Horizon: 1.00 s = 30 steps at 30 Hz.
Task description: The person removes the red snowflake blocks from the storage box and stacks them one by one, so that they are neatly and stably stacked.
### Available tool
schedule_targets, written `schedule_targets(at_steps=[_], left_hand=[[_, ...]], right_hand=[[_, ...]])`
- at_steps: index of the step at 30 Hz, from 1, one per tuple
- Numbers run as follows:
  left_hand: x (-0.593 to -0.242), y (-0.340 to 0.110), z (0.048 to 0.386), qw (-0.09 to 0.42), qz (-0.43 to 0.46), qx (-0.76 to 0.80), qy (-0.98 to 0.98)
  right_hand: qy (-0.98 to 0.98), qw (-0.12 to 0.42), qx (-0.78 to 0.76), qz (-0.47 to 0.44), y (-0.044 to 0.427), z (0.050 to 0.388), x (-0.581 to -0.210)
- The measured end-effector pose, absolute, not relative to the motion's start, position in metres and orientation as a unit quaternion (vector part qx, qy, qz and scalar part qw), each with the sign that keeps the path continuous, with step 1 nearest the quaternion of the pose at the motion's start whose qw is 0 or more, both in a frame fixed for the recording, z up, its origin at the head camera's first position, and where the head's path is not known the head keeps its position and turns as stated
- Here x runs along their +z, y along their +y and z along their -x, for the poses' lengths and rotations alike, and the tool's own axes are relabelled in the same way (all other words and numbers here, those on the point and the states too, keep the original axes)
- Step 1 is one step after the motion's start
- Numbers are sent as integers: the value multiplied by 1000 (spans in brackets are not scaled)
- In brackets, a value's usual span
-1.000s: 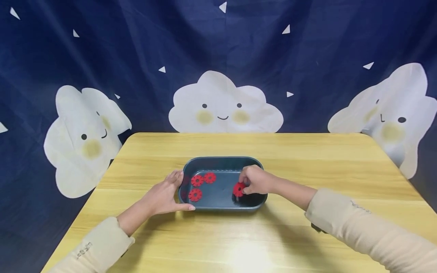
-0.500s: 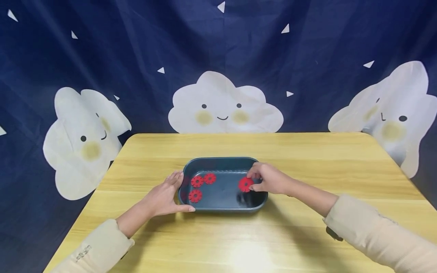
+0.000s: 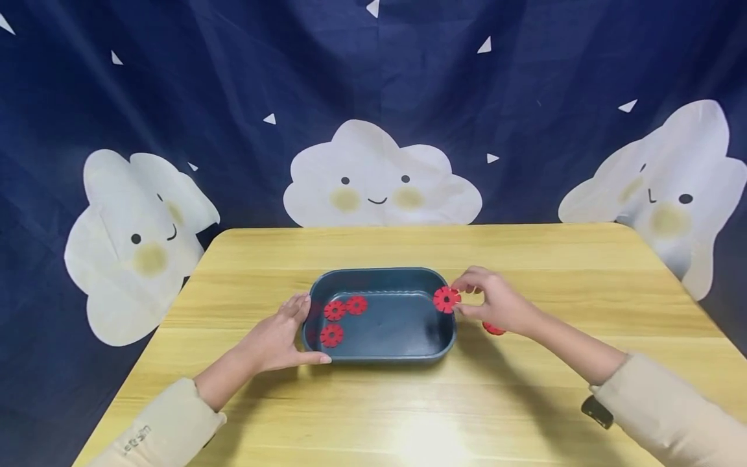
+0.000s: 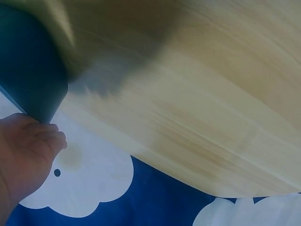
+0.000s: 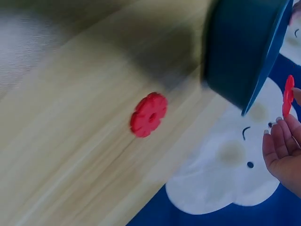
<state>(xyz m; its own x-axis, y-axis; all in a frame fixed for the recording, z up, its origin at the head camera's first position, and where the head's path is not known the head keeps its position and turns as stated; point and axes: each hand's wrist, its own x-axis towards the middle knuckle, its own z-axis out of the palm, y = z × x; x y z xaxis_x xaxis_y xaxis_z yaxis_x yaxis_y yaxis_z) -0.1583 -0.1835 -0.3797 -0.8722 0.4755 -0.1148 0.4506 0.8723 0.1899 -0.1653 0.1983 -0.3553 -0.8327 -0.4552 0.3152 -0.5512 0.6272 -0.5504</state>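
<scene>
At the right end of a dark teal tray (image 3: 379,359), my right hand (image 3: 503,305) pinches a red flower-shaped interlocking disc (image 3: 439,302) between thumb and fingertips. The disc stands upright over the right rim; the right wrist view shows that disc (image 5: 287,96) edge-on. Below this hand another red disc (image 5: 140,121) lies on the table, partly hidden in the head view. My left hand (image 3: 279,340) holds the tray's left end, fingers at its side and thumb along the front rim. Inside the tray, three red discs (image 3: 331,344) lie toward the left.
The tray stands on a light wooden table (image 3: 373,415). Behind the table hangs a dark blue curtain (image 3: 233,65) with white clouds printed on it. Sleeves of a beige top cover both forearms, and a dark object (image 3: 596,412) shows under the right cuff.
My right hand has lifted the disc from the tray's right part and moved it rightward to the rim. A disc on the table has come into view. The left hand keeps its place.
</scene>
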Motion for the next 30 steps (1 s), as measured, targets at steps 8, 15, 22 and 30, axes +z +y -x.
schedule_targets(at_steps=[8, 15, 22, 30], left_hand=[[-378, -182, 160, 76, -245, 75, 964], [-379, -182, 159, 77, -247, 73, 963], [-380, -184, 159, 83, -242, 77, 964], [-381, -183, 159, 80, -242, 83, 963]], right_hand=[[-899, 149, 328, -250, 224, 159, -366], [-912, 145, 320, -214, 238, 153, -388], [-915, 148, 322, -195, 251, 146, -409], [-921, 115, 343, -143, 262, 136, -428]])
